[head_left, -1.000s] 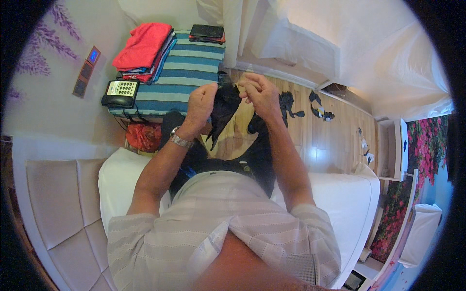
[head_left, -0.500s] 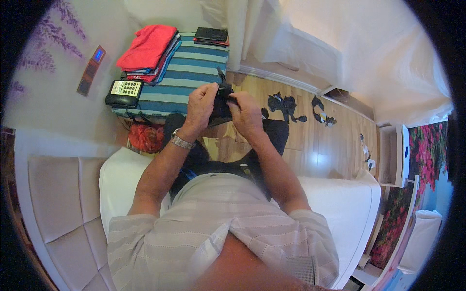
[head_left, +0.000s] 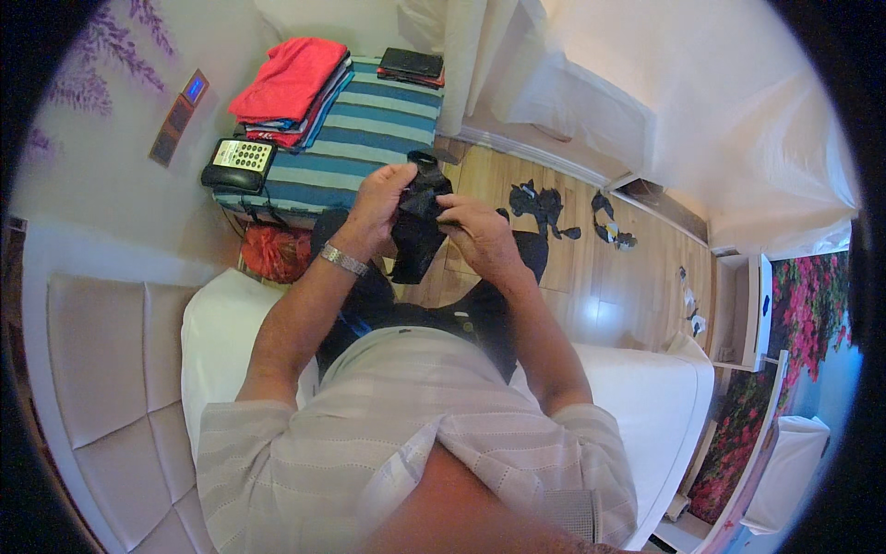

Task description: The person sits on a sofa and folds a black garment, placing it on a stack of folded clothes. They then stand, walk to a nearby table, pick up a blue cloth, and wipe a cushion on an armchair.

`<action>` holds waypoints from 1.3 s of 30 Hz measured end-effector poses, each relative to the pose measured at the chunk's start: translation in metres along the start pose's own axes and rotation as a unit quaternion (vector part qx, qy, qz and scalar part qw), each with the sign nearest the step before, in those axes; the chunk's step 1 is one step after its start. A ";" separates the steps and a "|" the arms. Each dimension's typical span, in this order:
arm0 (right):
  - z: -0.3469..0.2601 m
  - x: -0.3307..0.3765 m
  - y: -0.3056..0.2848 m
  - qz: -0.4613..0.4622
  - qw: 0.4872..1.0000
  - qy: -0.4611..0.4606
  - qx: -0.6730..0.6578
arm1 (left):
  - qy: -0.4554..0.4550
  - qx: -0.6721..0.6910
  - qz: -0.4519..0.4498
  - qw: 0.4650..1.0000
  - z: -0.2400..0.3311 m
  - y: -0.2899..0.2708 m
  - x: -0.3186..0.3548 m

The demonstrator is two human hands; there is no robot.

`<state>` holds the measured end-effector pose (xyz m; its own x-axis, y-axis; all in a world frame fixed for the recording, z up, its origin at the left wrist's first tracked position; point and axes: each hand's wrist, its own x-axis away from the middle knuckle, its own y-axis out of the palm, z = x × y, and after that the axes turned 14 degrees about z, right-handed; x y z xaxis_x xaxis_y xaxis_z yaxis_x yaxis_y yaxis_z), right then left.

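Note:
A limp black sock [head_left: 415, 242], by its look, hangs between my hands above my lap. Its upper end spreads into a loop, while the lower part drops toward my knees. The thumb and fingers of my left hand [head_left: 380, 198] pinch its upper left edge; a metal watch [head_left: 344, 259] is on that wrist. My right hand [head_left: 480, 231] is closed on the right side of the sock, fingertips against the fabric.
Ahead stands a striped bench [head_left: 374, 129] with folded clothes [head_left: 288, 83], a black telephone [head_left: 238, 166] and dark folded items [head_left: 412, 63]. A red bag [head_left: 275, 252] sits beside it. Black cloth pieces [head_left: 544, 205] lie on the wooden floor; I sit on a white bed [head_left: 637, 388].
The sock, bunched up between my hands before, now hangs open and longer below them. My right hand has dropped slightly, and its fingers have shifted along the fabric.

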<state>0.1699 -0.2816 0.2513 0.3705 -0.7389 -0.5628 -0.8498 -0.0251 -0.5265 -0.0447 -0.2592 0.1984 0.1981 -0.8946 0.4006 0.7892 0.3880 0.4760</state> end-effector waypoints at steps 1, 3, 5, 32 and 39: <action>0.000 0.001 -0.007 0.006 1.000 0.015 -0.001 | 0.008 -0.016 0.018 1.000 0.004 -0.005 -0.002; -0.005 0.000 -0.021 0.017 0.998 0.058 0.022 | 0.036 -0.060 0.042 0.997 0.014 -0.003 0.003; 0.004 0.000 -0.031 0.042 0.993 0.099 0.042 | 0.080 -0.097 0.033 0.992 0.024 -0.005 0.003; 0.049 -0.045 -0.086 0.201 0.921 0.233 -0.240 | 0.184 -0.103 -0.124 0.970 0.105 -0.003 -0.008; 0.068 -0.030 -0.096 0.202 0.879 0.234 -0.362 | 0.175 -0.010 -0.073 0.982 0.099 0.000 -0.023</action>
<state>0.2653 -0.2111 0.2754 -0.0674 -0.9781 -0.1971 -0.9555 0.0064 0.2948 -0.1068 -0.2166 0.2665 0.2661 -0.9633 0.0343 0.8345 0.2480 0.4920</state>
